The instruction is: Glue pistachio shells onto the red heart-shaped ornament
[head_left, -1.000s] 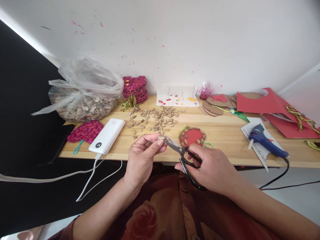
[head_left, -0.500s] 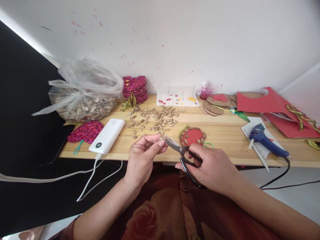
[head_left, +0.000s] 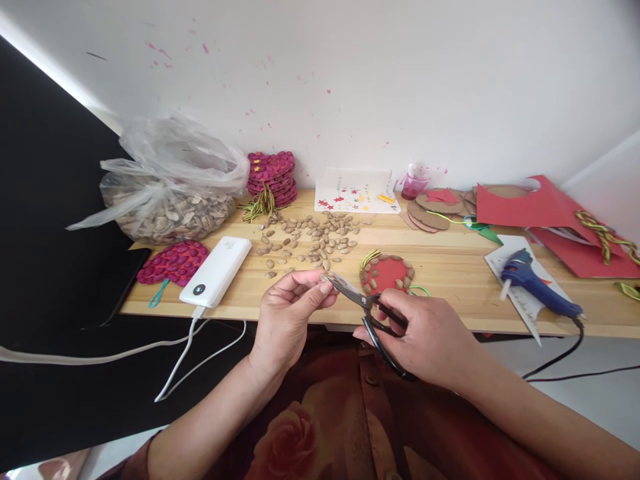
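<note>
My left hand (head_left: 295,303) pinches a small brown nut shell (head_left: 325,275), which looks like pistachio, between thumb and fingers. Black-handled scissors (head_left: 367,301) are gripped in my right hand (head_left: 425,330), their blades pointing left and touching the shell at my left fingertips. The shell is mostly hidden by fingers and blades. Just beyond the scissors lies a red disc (head_left: 387,273) edged with brown shells, with a yellow-green tassel and a green cord. Loose brown shells (head_left: 325,233) are scattered on the wooden table (head_left: 450,267) behind my left hand.
To the left are a plastic bag of shells (head_left: 170,213), a white power bank (head_left: 216,273) with a cable, and a pink shell-covered disc (head_left: 173,262). A stack of pink coasters (head_left: 273,177) stands behind. A blue glue gun (head_left: 540,283), cardboard discs (head_left: 427,217) and red card (head_left: 520,207) lie right.
The whole view has shifted very slightly. Both hands keep nearly the same pose, with the scissor blades still against the shell.
</note>
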